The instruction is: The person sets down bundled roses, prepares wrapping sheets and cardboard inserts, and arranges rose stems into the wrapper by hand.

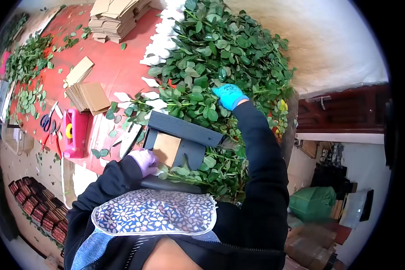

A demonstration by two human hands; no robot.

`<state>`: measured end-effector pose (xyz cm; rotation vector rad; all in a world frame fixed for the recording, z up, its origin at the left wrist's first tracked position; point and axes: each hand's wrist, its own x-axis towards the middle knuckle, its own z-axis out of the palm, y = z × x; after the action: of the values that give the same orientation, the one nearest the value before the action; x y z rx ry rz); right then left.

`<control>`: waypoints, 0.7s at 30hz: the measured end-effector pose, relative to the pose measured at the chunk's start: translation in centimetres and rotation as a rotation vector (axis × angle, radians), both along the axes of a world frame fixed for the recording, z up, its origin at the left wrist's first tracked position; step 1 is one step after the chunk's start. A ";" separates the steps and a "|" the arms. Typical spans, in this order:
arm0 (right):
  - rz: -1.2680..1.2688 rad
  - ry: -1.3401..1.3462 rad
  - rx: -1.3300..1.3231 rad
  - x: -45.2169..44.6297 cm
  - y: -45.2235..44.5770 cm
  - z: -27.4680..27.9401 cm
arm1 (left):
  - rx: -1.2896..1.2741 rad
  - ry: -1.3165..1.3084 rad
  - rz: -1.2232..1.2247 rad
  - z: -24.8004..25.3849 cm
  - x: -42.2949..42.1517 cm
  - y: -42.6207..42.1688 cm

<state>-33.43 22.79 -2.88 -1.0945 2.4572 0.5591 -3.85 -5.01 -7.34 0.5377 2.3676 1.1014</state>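
My left hand [145, 162], in a lilac glove, is at the near left edge of a black ridged holder [184, 128]. Its fingers are curled, and what they grip is hidden. A tan cardboard piece [166, 149] lies inside the holder. Over the greenery to the right reaches my right hand [231, 96], in a turquoise glove, its fingers closed around a leafy stem; the fingertips are partly lost among leaves. Leafy stems [198, 96] with white-wrapped heads [156, 103] lie beyond the holder. More stems [225, 168] lie on its near right side.
A large pile of leafy stems [238, 45] fills the far right. On the red table [121, 58] are cardboard stacks [117, 20], cardboard pieces [92, 96], a pink tape dispenser [76, 135], scissors [46, 120], red-handled pliers [54, 130] and a white-and-green tool [129, 138].
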 end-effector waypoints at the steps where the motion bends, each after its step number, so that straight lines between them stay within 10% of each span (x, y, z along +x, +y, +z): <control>1: 0.072 -0.020 -0.077 -0.6 0.6 -1.0 | -0.006 -0.002 0.004 0.1 0.0 -0.1; 21: -0.056 -0.027 -0.188 3.2 2.4 0.1 | 0.014 -0.137 0.015 0.1 -0.1 -0.5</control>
<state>-30.24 25.16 -2.75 -1.0913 2.5485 0.2983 -3.96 -5.52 -7.25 0.4353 2.2511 1.1256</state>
